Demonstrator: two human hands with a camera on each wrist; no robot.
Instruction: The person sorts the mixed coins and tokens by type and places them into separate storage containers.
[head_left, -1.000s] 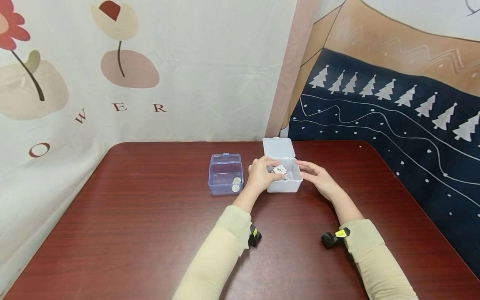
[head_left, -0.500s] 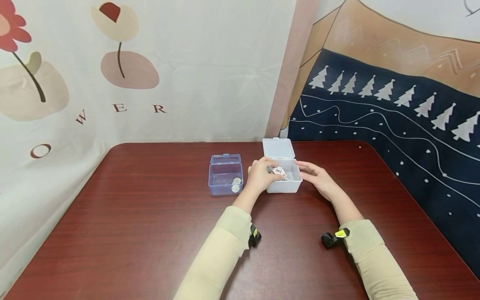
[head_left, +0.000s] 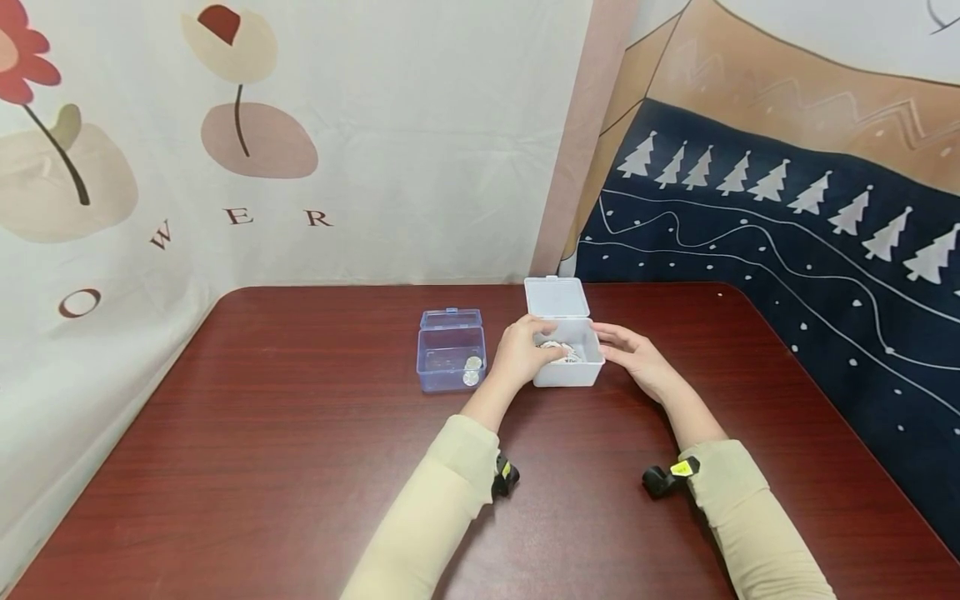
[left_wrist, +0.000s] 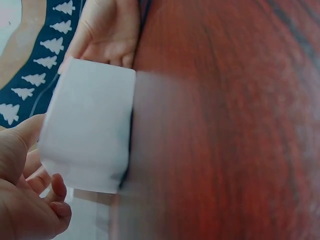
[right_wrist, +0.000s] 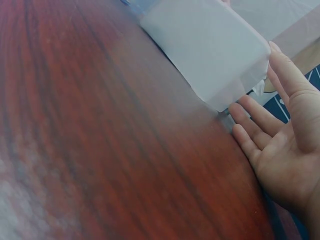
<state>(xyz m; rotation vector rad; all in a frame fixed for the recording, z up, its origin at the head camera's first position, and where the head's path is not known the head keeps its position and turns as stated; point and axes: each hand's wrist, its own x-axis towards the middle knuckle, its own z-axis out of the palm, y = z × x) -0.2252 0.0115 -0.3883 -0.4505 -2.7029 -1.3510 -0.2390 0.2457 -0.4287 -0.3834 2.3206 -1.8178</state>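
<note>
White plastic box stands open mid-table; the left hand reaches inside, fingers curled on small round tokens (I cannot tell its hold). The right hand, open, steadies the side; better keep it pressing.

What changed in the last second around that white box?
The left hand lowered the round white token, marked 100 earlier, into the open white plastic box; the number no longer shows. The right hand stays flat against the box's side. The clear blue box and its coins are unmoved.
</note>
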